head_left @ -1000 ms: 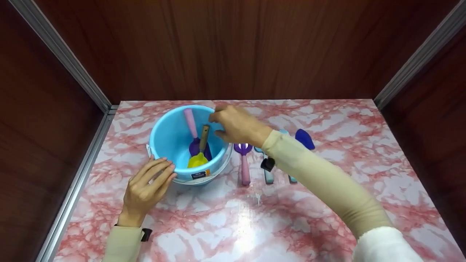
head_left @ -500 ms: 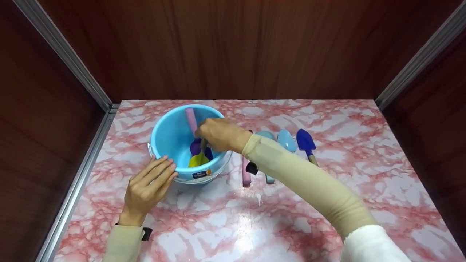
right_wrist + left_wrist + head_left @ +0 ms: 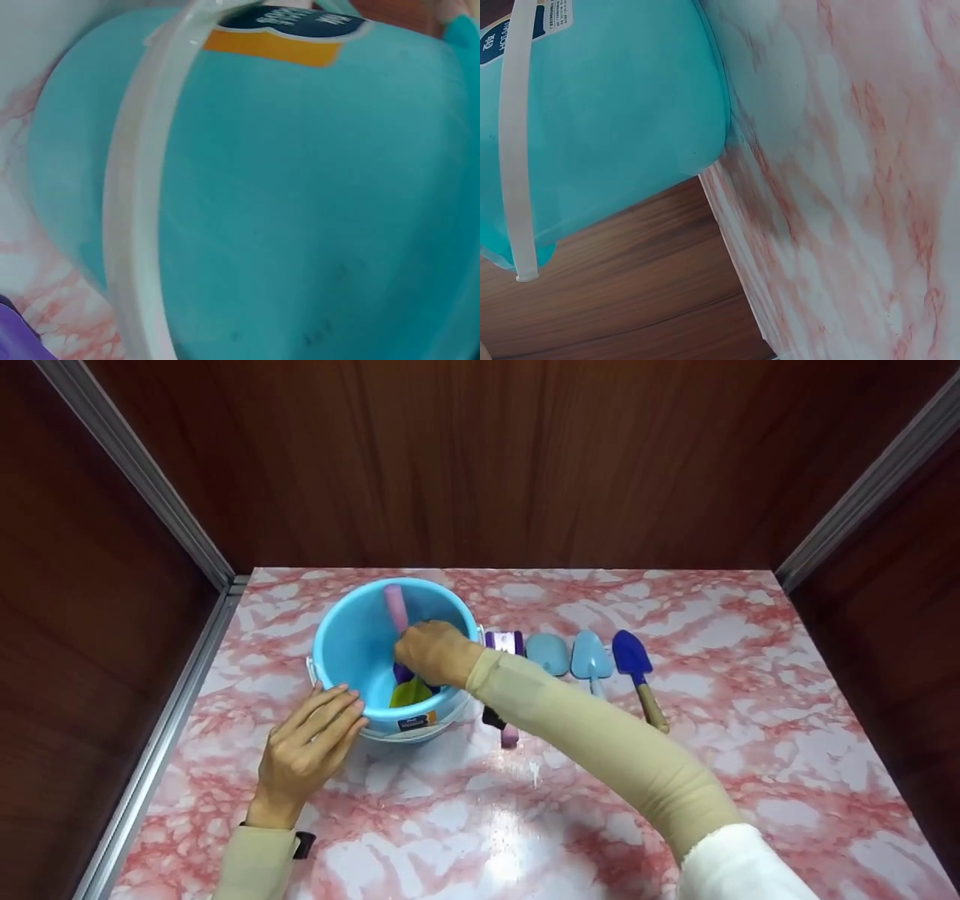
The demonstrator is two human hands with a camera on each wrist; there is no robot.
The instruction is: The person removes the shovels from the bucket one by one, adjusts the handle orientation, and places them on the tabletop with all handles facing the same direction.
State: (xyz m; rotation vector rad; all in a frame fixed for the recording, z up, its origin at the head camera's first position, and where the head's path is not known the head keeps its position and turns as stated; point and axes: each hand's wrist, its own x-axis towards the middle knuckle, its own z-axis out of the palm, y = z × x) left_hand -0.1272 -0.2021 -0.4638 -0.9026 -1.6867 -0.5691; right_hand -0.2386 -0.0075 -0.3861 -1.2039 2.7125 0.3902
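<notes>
Left hand [image 3: 304, 757]: fingers nearly straight and relaxed, resting on the near-left rim of the bucket [image 3: 346, 641].
Right hand [image 3: 435, 652]: down inside the bucket, fingers curled, gripping the yellow shovel [image 3: 409, 694], whose handle the hand covers.
Bucket: on the table [image 3: 420, 817], mouth up, its rim under the left fingertips, its wall around the right fingers.
Yellow shovel: in the bucket, blade showing just on the near side of the right fingers.
Pink handle [image 3: 394, 606]: in the bucket, just beyond the right fingers, leaning toward the far wall.
Label [image 3: 417, 721]: on the bucket's outside, just right of the left fingertips.
Bail [image 3: 514, 142]: white, across the bucket's outer wall.
Purple tool [image 3: 504, 642]: on the table, right of the right fingers, outside the bucket, partly hidden by the right forearm.
Grey shovel [image 3: 547, 652]: farther right of those fingers.
Pale shovel [image 3: 591, 655]: next beyond it.
Navy shovel [image 3: 631, 654]: farthest right from the fingers, tan handle toward the person.
</notes>
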